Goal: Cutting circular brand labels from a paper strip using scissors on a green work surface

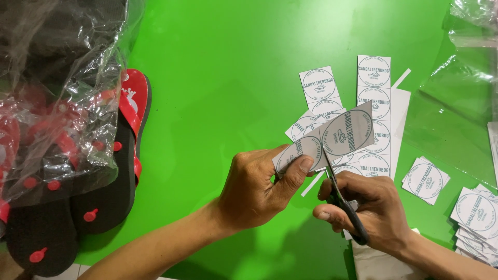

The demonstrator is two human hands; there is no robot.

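Left hand (259,189) pinches a label strip (332,140); right hand (371,210) grips scissors (342,199) cutting it just beside the left thumb

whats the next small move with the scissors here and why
Probably close the scissors in the right hand to finish the cut. Their blades sit in the gap between two round labels on the label strip, which the left hand pinches, and the two labels still look joined.
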